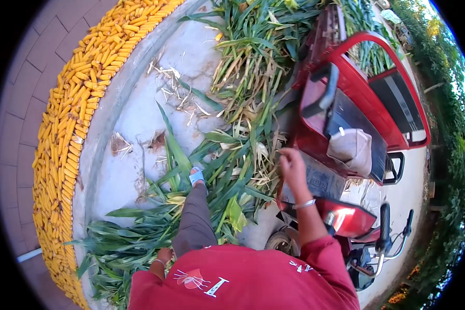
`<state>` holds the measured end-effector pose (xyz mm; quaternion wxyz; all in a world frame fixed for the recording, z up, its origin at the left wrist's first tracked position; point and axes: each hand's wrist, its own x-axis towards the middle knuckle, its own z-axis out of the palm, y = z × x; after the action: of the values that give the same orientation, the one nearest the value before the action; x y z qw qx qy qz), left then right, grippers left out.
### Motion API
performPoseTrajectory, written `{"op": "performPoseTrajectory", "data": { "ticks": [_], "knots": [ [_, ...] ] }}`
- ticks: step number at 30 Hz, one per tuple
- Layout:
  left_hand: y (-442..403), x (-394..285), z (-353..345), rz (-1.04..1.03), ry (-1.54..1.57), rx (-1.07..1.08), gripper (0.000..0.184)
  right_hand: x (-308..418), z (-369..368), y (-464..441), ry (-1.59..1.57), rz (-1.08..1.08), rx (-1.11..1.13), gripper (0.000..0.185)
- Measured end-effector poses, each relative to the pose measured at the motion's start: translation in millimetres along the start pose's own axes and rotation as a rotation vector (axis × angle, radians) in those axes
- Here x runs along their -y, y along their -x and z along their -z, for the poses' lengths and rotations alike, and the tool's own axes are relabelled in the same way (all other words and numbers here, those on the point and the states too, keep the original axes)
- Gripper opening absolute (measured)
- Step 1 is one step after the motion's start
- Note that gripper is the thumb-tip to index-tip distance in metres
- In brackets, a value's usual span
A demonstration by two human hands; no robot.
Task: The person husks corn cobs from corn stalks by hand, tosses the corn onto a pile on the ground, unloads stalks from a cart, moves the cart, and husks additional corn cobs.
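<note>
The right hand (293, 164) is just off the middle toward 3 o'clock, released, its fingers loosely bent; from this view it shows against the gap between the corn stalks and a red motor cart (346, 214). The left hand (165, 254) is at 7 o'clock, beside the dark trouser leg (195, 222) and near green leaves. Its fingers are partly hidden, so I cannot tell whether it grasps anything.

The corn stalks (232, 181) lie on the concrete ground (134, 113) in a loose, leafy spread, running from 12 o'clock down through the middle and out to 8 o'clock, with drier, pale husks toward the cart. A foot in a light blue slipper (196, 176) stands among the leaves, a little off the middle toward 8 o'clock.

The cart fills the side from 1 to 4 o'clock; a pale cloth (350, 150) lies on its seat at 3 o'clock, and its handlebars (385, 232) are at 4. Yellow corn cobs (88, 93) form a long curved heap from 11 round to 7 o'clock, beside paving slabs (26, 134).
</note>
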<state>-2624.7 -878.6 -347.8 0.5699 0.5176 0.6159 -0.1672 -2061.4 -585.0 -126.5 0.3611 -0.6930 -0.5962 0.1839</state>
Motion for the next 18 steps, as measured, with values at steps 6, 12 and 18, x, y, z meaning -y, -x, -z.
{"op": "performPoseTrajectory", "data": {
  "ticks": [6,12,18],
  "knots": [
    [-42,36,84,0.072,0.207,0.025,0.028,7,-96,-116,0.165,-0.088,0.197,0.018],
    [-116,-9,209,-0.359,-0.361,-0.209,0.018,24,-121,-63,0.273,-0.203,0.572,0.023],
    [-165,-55,334,-0.423,-0.286,-0.156,0.015,6,-86,-73,0.301,-0.399,0.38,0.021]
  ]
}}
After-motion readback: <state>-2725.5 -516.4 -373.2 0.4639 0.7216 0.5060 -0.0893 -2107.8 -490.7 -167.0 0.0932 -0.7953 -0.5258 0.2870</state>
